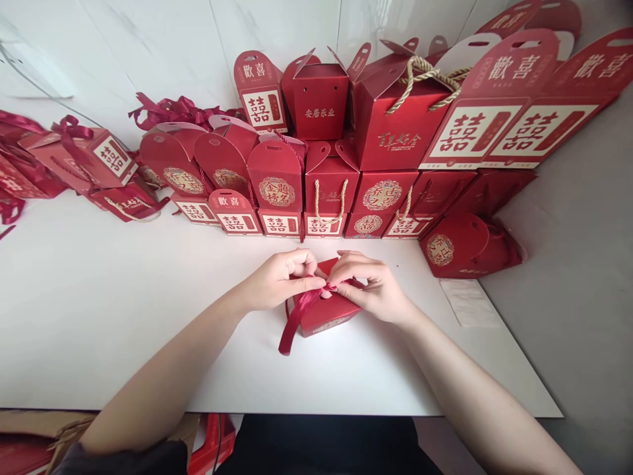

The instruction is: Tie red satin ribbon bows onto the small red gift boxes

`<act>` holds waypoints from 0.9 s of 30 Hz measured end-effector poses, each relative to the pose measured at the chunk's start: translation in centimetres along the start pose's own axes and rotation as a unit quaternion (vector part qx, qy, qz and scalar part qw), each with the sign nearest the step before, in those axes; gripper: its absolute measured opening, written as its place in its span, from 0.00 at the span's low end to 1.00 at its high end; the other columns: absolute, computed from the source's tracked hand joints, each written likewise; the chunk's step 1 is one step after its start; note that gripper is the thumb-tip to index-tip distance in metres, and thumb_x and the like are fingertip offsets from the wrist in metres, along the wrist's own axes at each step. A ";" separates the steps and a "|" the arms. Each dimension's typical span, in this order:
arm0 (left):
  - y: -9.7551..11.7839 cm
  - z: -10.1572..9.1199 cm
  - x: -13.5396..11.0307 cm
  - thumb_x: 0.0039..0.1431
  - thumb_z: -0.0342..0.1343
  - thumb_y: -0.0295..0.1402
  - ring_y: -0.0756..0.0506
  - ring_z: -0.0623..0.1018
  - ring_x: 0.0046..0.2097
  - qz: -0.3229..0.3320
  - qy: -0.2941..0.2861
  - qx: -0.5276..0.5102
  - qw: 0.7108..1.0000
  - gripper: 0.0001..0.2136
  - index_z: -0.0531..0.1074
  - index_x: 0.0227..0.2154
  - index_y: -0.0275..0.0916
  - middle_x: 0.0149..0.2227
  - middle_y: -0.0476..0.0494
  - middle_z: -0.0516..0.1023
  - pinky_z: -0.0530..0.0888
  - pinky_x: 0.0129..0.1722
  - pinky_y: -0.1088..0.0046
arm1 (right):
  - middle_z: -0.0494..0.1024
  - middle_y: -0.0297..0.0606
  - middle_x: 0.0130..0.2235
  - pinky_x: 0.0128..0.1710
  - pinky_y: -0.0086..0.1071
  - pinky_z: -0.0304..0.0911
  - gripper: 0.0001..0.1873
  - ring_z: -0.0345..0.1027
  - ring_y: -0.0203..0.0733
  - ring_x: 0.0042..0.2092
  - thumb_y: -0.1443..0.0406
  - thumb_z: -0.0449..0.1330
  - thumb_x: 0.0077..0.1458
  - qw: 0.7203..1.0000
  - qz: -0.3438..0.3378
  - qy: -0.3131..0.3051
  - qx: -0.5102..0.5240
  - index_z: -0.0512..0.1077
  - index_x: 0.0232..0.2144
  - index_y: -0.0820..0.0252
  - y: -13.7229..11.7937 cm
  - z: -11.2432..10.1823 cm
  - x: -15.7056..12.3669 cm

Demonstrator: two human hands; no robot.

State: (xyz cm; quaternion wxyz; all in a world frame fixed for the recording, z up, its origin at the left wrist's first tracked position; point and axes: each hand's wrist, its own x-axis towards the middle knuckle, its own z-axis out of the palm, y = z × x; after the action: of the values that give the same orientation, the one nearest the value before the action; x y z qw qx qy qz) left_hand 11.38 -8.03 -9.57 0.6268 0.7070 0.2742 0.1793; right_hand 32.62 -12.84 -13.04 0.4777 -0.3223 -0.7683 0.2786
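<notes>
Red card and dark red satin fill the middle of the view: a small red box (pixel 326 310) sits on the white tabletop (pixel 99 316), close to the near edge and directly in front of the person. Both hands meet on top of it. The left hand (pixel 281 280) comes in from the left with its fingers curled tight, pinching the ribbon (pixel 297 316) at the knot, so its grip is closed on the satin. The right hand (pixel 370 284) comes in from the right, fingers bent down over the box top, and its fingertips also pinch the ribbon at the same spot; that grip is closed too. The 2 hands touch or nearly touch at the knot. 1 loose tail of ribbon hangs down the left front of the box and trails onto the tabletop.

Behind the hands, along the wall, stands a stacked row of red gift boxes (pixel 326 185) with gold and cream lettering, some with rope handles, some with open flaps. Further left lie ribbon-tied boxes (pixel 84 158) and a heap of loose ribbons (pixel 173 112). A round-fronted red box (pixel 459 244) lies at the right end, and a pale sheet (pixel 469 303) lies flat just in front of it.
</notes>
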 end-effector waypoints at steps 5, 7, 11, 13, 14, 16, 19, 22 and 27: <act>0.2 0.3 0.0 0.63 0.55 0.39 0.53 0.73 0.27 -0.021 0.038 0.037 0.998 0.13 0.60 0.28 0.38 0.25 0.52 0.73 0.66 0.27 0.76 | 0.80 0.34 0.36 0.56 0.42 0.58 0.07 0.72 0.37 0.38 0.69 0.59 0.61 0.995 -0.050 -0.057 -0.068 0.76 0.37 0.54 -0.7 -1.0 0.2; 0.3 0.4 0.0 0.61 0.56 0.39 0.52 0.74 0.29 -0.022 0.043 0.038 0.998 0.14 0.59 0.28 0.38 0.28 0.49 0.75 0.69 0.30 0.74 | 0.80 0.35 0.37 0.53 0.41 0.60 0.08 0.71 0.38 0.39 0.70 0.58 0.61 0.992 -0.055 -0.074 -0.083 0.76 0.38 0.54 -1.0 -1.2 0.2; 0.6 0.4 -0.2 0.54 0.63 0.36 0.47 0.78 0.39 -0.013 0.032 0.049 0.998 0.15 0.60 0.28 0.38 0.36 0.45 0.78 0.74 0.39 0.70 | 0.79 0.36 0.37 0.50 0.43 0.62 0.08 0.70 0.42 0.42 0.71 0.57 0.60 0.993 -0.034 -0.087 -0.078 0.75 0.38 0.54 -1.3 -1.3 0.1; 0.7 0.3 -0.3 0.53 0.63 0.35 0.48 0.78 0.39 -0.012 0.035 0.072 0.997 0.14 0.61 0.29 0.38 0.35 0.46 0.78 0.74 0.40 0.70 | 0.79 0.37 0.38 0.52 0.43 0.62 0.09 0.70 0.43 0.43 0.72 0.57 0.59 0.995 -0.013 -0.083 -0.058 0.73 0.38 0.54 -1.4 -1.1 0.0; 0.7 0.3 -0.3 0.54 0.63 0.34 0.48 0.78 0.38 -0.013 0.037 0.083 0.996 0.13 0.62 0.29 0.38 0.35 0.46 0.78 0.74 0.39 0.71 | 0.78 0.38 0.39 0.52 0.43 0.62 0.08 0.70 0.43 0.44 0.72 0.57 0.59 0.996 0.000 -0.075 -0.048 0.72 0.38 0.55 -1.3 -1.0 0.0; 0.8 0.2 -0.4 0.54 0.62 0.34 0.48 0.79 0.38 -0.014 0.042 0.105 0.993 0.11 0.64 0.30 0.37 0.34 0.47 0.78 0.74 0.39 0.71 | 0.76 0.40 0.44 0.51 0.42 0.63 0.07 0.69 0.43 0.47 0.71 0.57 0.59 0.997 0.030 -0.058 -0.026 0.70 0.39 0.56 -1.3 -0.8 0.0; 0.9 0.1 -0.5 0.54 0.61 0.32 0.47 0.80 0.39 0.013 0.043 0.152 0.987 0.08 0.68 0.33 0.38 0.34 0.47 0.78 0.76 0.41 0.70 | 0.72 0.42 0.51 0.54 0.42 0.62 0.11 0.66 0.44 0.53 0.71 0.57 0.59 0.996 0.065 -0.063 0.010 0.67 0.44 0.56 -1.0 -0.6 0.2; 1.3 0.3 -0.9 0.54 0.59 0.30 0.49 0.80 0.36 0.062 0.057 0.238 0.968 0.06 0.71 0.35 0.39 0.34 0.49 0.80 0.75 0.49 0.65 | 0.72 0.42 0.49 0.55 0.42 0.62 0.14 0.66 0.44 0.52 0.72 0.57 0.58 0.995 0.069 -0.076 0.000 0.67 0.46 0.55 -0.8 -0.5 0.3; 1.5 1.5 -1.5 0.58 0.54 0.27 0.51 0.78 0.32 0.128 0.144 0.395 0.898 0.05 0.73 0.35 0.41 0.34 0.53 0.79 0.74 0.50 0.67 | 0.71 0.41 0.48 0.56 0.42 0.61 0.11 0.65 0.44 0.53 0.71 0.57 0.59 0.996 0.056 -0.072 -0.019 0.70 0.44 0.55 -0.7 -0.4 0.3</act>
State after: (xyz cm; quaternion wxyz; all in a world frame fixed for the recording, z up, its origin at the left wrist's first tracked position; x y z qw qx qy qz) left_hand 11.32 -10.25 -8.16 0.2210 0.8921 0.3169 0.2343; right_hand 32.75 -13.03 -12.16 0.3984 -0.3531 -0.7866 0.3129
